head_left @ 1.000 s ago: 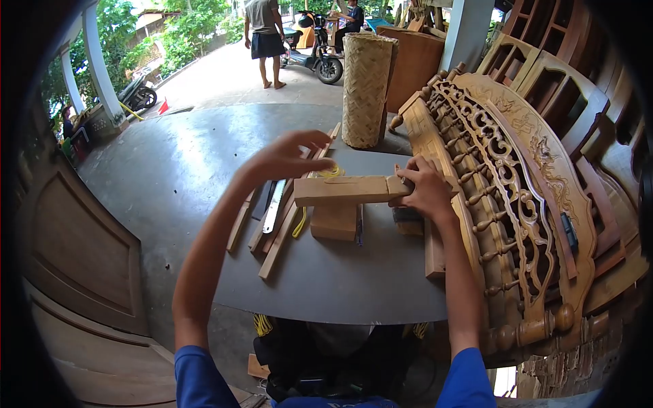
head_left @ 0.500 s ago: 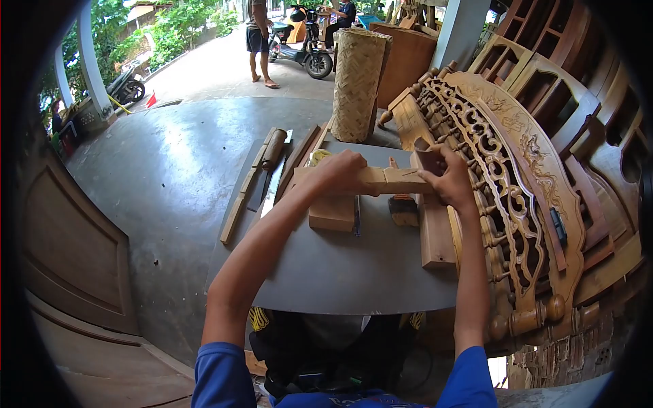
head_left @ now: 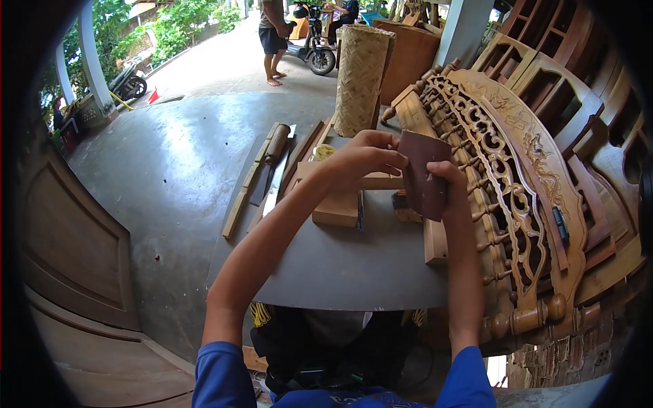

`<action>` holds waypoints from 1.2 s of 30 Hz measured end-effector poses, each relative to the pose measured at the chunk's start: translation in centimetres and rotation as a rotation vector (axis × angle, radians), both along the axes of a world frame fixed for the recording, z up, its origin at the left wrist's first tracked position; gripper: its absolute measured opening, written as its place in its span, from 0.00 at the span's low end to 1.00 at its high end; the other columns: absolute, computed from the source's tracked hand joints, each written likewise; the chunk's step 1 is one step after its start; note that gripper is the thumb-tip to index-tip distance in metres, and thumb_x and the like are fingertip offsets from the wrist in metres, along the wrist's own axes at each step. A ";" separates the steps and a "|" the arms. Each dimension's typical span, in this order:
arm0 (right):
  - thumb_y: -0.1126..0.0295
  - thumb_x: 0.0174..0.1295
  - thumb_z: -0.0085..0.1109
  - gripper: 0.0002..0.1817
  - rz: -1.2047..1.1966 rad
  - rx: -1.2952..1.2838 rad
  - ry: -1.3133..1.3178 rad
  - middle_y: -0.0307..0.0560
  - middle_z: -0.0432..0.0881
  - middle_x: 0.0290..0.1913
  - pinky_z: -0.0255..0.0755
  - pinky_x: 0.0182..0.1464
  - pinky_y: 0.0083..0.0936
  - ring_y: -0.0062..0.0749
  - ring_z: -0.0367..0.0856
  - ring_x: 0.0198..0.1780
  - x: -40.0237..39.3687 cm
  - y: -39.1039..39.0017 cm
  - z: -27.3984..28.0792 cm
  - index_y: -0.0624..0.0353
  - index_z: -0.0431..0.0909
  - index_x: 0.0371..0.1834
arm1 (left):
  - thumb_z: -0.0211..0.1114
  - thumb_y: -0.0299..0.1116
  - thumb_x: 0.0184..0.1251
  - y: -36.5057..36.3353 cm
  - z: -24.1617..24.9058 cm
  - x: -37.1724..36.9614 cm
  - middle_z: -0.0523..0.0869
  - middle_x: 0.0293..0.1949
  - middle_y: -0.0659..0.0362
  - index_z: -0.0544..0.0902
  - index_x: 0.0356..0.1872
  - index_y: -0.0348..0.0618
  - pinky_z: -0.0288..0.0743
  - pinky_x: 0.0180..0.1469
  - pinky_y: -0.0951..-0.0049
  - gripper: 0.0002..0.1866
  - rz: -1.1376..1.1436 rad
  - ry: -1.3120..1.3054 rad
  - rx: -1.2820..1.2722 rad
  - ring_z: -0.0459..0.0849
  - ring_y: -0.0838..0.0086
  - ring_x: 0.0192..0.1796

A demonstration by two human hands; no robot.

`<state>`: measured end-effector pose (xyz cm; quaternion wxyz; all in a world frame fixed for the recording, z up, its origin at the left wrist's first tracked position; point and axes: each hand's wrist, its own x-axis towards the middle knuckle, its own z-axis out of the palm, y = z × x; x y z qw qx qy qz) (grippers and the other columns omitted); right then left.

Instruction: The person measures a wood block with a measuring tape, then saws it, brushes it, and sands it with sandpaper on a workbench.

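Note:
A curved, dark reddish-brown sheet [head_left: 423,178], like sandpaper, stands upright above the grey table [head_left: 326,272]. My right hand [head_left: 449,178] grips its right side, thumb across the front. At its left edge my left hand [head_left: 371,158] has its fingers closed, touching the sheet. Behind and below the hands lies a light wooden bar [head_left: 381,181], partly hidden, across a wooden block [head_left: 336,209]. Another block [head_left: 435,241] lies at the right, below my right hand. A small dark-and-wood tool [head_left: 404,206] sits between the blocks.
On the table's left are a saw [head_left: 275,183], a chisel-like tool [head_left: 275,146] and wooden strips [head_left: 241,204]. A woven roll [head_left: 357,81] stands behind. Carved wooden panels [head_left: 503,156] lean at the right. A person [head_left: 273,41] stands near a scooter [head_left: 317,51].
My left hand has let go of the wooden bar and moved right to the sheet. My right hand has raised the sheet and turned its face into view. The distant person has shifted right.

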<state>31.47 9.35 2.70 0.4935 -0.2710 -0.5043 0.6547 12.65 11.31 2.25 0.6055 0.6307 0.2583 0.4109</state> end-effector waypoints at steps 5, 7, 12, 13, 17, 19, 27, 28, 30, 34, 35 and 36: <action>0.71 0.46 0.53 0.12 -0.117 -0.139 -0.014 0.42 0.73 0.28 0.74 0.26 0.21 0.28 0.77 0.26 1.0 -0.2 -0.2 0.62 0.71 0.36 | 0.68 0.42 0.51 0.1 -1.7 -1.9 0.77 0.41 0.54 0.75 0.44 0.35 0.74 0.41 0.73 0.24 0.324 0.559 0.461 0.79 0.70 0.43; 0.74 0.46 0.50 0.20 -0.308 0.256 -0.132 0.49 0.75 0.39 0.72 0.44 0.20 0.31 0.77 0.39 1.7 0.6 -0.3 0.64 0.70 0.46 | 0.68 0.50 0.49 -0.1 -2.9 -2.9 0.78 0.41 0.50 0.76 0.45 0.35 0.74 0.42 0.67 0.29 0.414 0.886 0.665 0.79 0.64 0.43; 0.75 0.50 0.41 0.29 -0.312 0.870 -1.089 0.57 0.62 0.64 0.46 0.68 0.27 0.43 0.56 0.67 3.1 4.4 -3.7 0.69 0.62 0.59 | 0.65 0.54 0.48 0.0 -3.5 -2.6 0.81 0.34 0.47 0.79 0.39 0.38 0.74 0.40 0.62 0.28 0.452 1.219 0.690 0.80 0.56 0.39; 0.73 0.49 0.43 0.29 -0.315 0.823 -1.102 0.58 0.61 0.64 0.45 0.68 0.27 0.43 0.54 0.68 2.9 4.5 -4.4 0.69 0.62 0.59 | 0.66 0.52 0.47 0.0 -3.7 -2.7 0.82 0.29 0.48 0.79 0.36 0.38 0.74 0.39 0.60 0.25 0.477 1.138 0.767 0.81 0.57 0.36; 0.64 0.49 0.43 0.34 -0.333 0.707 -1.100 0.57 0.57 0.66 0.43 0.68 0.28 0.44 0.51 0.69 2.7 6.9 -6.1 0.68 0.59 0.62 | 0.67 0.53 0.45 0.2 -4.4 -2.3 0.82 0.32 0.48 0.79 0.38 0.39 0.72 0.42 0.61 0.27 0.515 1.171 0.716 0.81 0.57 0.38; 0.62 0.50 0.43 0.35 -0.303 0.624 -1.135 0.56 0.55 0.67 0.42 0.69 0.29 0.43 0.50 0.69 1.6 6.3 -5.5 0.68 0.56 0.63 | 0.67 0.54 0.44 0.2 -4.5 -1.8 0.82 0.31 0.48 0.78 0.39 0.39 0.72 0.44 0.61 0.29 0.534 1.184 0.692 0.81 0.57 0.39; 0.55 0.57 0.36 0.34 -0.188 0.931 -1.414 0.56 0.52 0.68 0.40 0.70 0.30 0.41 0.47 0.70 -0.1 6.5 -5.8 0.69 0.55 0.63 | 0.66 0.57 0.43 0.1 -4.2 -1.3 0.82 0.33 0.48 0.79 0.38 0.40 0.71 0.44 0.61 0.30 0.484 1.326 0.635 0.80 0.58 0.40; 0.55 0.58 0.35 0.34 -0.236 0.861 -1.438 0.56 0.52 0.68 0.40 0.70 0.30 0.41 0.47 0.70 1.1 8.2 -5.6 0.69 0.55 0.63 | 0.66 0.57 0.43 0.1 -3.8 -1.2 0.82 0.33 0.48 0.79 0.37 0.40 0.71 0.44 0.61 0.29 0.472 1.332 0.608 0.80 0.58 0.41; 0.54 0.59 0.33 0.33 -0.311 0.675 -1.473 0.55 0.53 0.68 0.40 0.70 0.31 0.40 0.47 0.70 1.8 9.3 -5.0 0.65 0.56 0.64 | 0.66 0.56 0.44 0.1 -4.0 -1.1 0.82 0.33 0.48 0.79 0.37 0.40 0.71 0.44 0.61 0.29 0.498 1.305 0.598 0.80 0.57 0.40; 0.56 0.61 0.34 0.27 -0.331 0.844 -1.375 0.56 0.60 0.62 0.47 0.66 0.33 0.42 0.55 0.65 0.3 8.3 -6.1 0.63 0.63 0.57 | 0.67 0.55 0.41 0.1 -4.2 -0.9 0.83 0.34 0.50 0.80 0.40 0.43 0.73 0.43 0.63 0.29 0.536 1.305 0.637 0.82 0.60 0.40; 0.56 0.62 0.34 0.25 -0.323 0.993 -1.274 0.57 0.64 0.59 0.51 0.64 0.34 0.43 0.60 0.62 -0.2 7.8 -7.1 0.63 0.67 0.53 | 0.67 0.55 0.42 0.4 -3.9 -0.9 0.83 0.33 0.50 0.80 0.39 0.43 0.73 0.44 0.62 0.28 0.540 1.299 0.629 0.81 0.59 0.40; 0.57 0.62 0.34 0.24 -0.304 1.136 -1.166 0.58 0.68 0.56 0.55 0.62 0.35 0.44 0.65 0.59 -0.4 7.6 -7.7 0.63 0.71 0.50 | 0.67 0.54 0.42 0.3 -3.7 -0.9 0.83 0.32 0.50 0.79 0.38 0.42 0.72 0.44 0.61 0.28 0.543 1.293 0.612 0.81 0.58 0.40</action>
